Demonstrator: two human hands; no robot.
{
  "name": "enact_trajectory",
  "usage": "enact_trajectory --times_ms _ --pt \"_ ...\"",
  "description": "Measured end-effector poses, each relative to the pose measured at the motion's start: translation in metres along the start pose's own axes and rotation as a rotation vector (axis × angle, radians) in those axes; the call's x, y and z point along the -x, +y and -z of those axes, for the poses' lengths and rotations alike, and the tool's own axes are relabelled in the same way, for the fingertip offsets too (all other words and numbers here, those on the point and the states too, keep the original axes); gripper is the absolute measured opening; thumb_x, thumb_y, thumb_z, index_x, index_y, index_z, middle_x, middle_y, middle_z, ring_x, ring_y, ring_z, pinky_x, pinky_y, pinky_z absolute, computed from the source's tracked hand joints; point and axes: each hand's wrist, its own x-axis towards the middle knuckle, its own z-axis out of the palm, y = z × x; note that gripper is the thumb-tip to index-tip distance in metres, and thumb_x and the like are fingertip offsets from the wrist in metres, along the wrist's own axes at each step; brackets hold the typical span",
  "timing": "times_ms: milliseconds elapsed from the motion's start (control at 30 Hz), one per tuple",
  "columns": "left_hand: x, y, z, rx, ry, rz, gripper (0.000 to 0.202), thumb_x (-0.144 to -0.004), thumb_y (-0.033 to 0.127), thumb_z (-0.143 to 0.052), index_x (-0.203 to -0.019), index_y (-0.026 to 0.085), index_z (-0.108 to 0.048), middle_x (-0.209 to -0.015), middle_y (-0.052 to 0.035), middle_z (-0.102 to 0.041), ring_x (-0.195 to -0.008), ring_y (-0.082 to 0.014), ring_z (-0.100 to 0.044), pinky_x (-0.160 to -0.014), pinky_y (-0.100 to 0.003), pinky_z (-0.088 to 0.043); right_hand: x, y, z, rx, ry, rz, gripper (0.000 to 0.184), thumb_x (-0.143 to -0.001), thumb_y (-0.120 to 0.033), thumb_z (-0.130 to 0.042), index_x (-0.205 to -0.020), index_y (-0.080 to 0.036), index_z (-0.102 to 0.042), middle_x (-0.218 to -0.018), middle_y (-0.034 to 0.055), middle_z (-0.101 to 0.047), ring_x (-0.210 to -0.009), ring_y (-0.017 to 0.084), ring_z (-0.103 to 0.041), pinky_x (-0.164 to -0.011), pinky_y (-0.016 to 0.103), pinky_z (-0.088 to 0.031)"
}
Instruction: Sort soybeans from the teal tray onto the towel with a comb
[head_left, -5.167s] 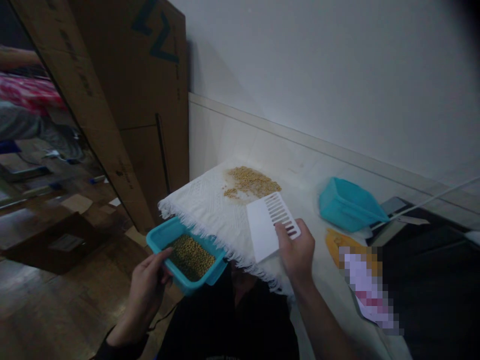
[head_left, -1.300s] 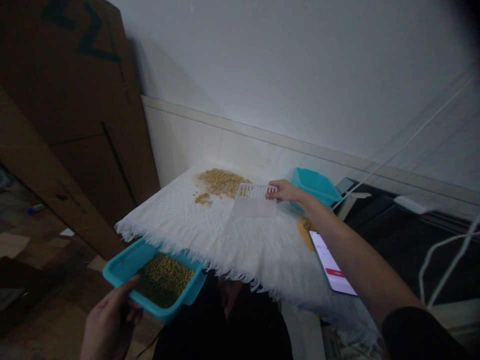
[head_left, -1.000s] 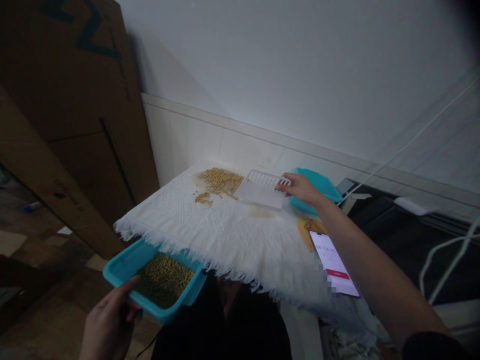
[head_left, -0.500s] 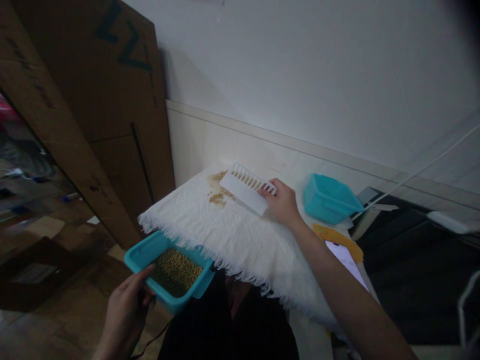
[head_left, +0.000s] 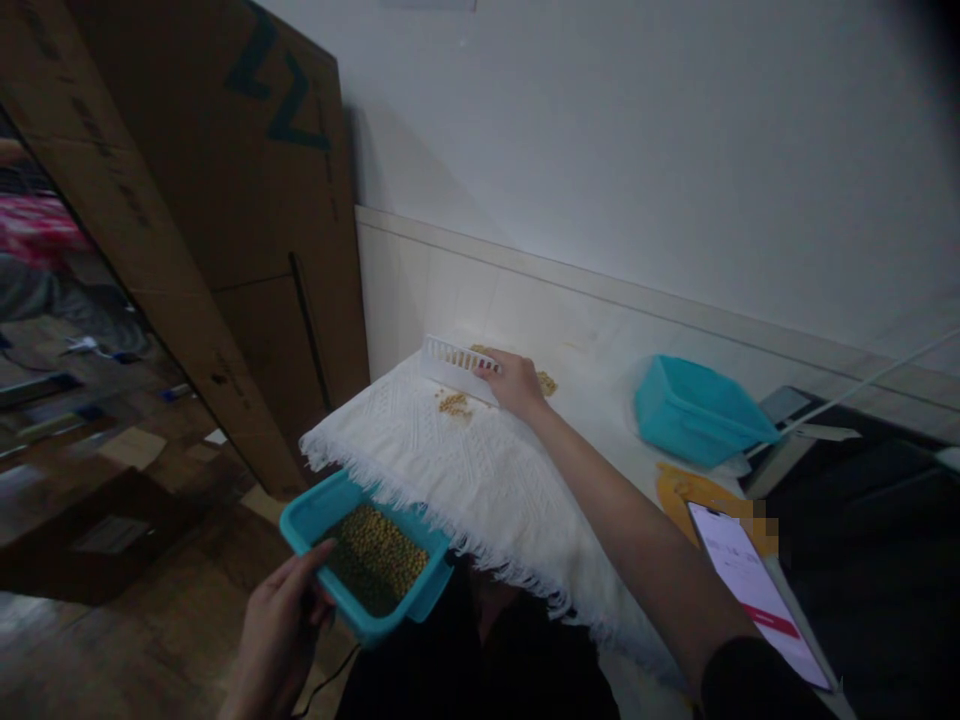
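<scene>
My left hand [head_left: 281, 620] grips the near rim of a turquoise plastic bin [head_left: 360, 625], thumb over the edge. Yellow soybeans and smaller green beans [head_left: 382, 550] lie inside it. The bin hangs just below the fringed edge of a white cloth [head_left: 495, 480]. In my right hand [head_left: 514, 382] is a white plastic piece with a row of slots [head_left: 450, 372], tilted up on edge against the cloth. Loose yellow beans [head_left: 454, 404] lie in front of this piece. More beans [head_left: 547, 383] show behind my right hand.
A second turquoise bin [head_left: 694, 410] stands at the right by the wall. Near it are a lit phone [head_left: 757, 590] and a yellow-orange item [head_left: 679, 485]. A tall cardboard box [head_left: 262, 200] borders the left. Part of a person [head_left: 45, 240] shows at far left.
My right hand has moved the slotted piece leftward over the cloth and tipped it more upright. Beans now show to the hand's right. My left hand still holds the bin; the view has shifted slightly.
</scene>
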Motion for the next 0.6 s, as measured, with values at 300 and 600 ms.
enact_trajectory --times_ms 300,600 --pt "-0.001 0.001 0.003 0.055 0.003 0.020 0.033 -0.063 0.039 -0.079 -0.046 0.018 -0.059 -0.037 0.0043 -0.043 -0.034 -0.0073 -0.034 -0.035 -0.021 -0.030 -0.005 -0.001 -0.006 0.051 -0.052 0.011 0.013 -0.082 -0.028 -0.066 -0.089 -0.022 -0.074 -0.081 0.0033 -0.072 -0.077 0.021 -0.063 -0.072 0.030 -0.044" --pt "-0.003 -0.001 0.007 0.047 -0.005 0.000 0.032 -0.064 0.041 -0.077 -0.050 0.018 -0.061 -0.037 0.0045 -0.045 -0.034 -0.0074 -0.033 -0.034 -0.021 -0.030 0.017 -0.003 0.006 -0.008 -0.171 0.082 0.007 -0.081 -0.021 -0.064 -0.079 -0.020 -0.071 -0.073 0.0010 -0.068 -0.069 0.017 -0.059 -0.066 0.026 -0.038"
